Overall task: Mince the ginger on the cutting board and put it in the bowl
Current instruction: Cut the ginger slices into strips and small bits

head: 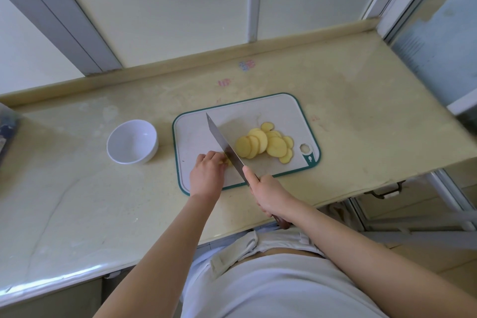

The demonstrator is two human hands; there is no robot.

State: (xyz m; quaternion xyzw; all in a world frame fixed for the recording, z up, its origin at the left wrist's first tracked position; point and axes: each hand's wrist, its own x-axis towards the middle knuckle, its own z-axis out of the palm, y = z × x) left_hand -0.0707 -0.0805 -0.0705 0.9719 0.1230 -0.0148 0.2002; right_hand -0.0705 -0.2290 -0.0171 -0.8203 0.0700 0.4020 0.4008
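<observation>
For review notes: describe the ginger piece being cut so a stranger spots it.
On the green-rimmed cutting board, the left hand holds a small yellow piece beside the knife. Unlike the fanned slices right of the knife, fingers half hide it.

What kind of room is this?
Probably a home kitchen: a countertop carries a cutting board with ginger slices, a white bowl beside it, and the right hand grips a cleaver.

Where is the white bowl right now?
In the head view, the white bowl stands on the counter just left of the cutting board, apart from it.
</observation>
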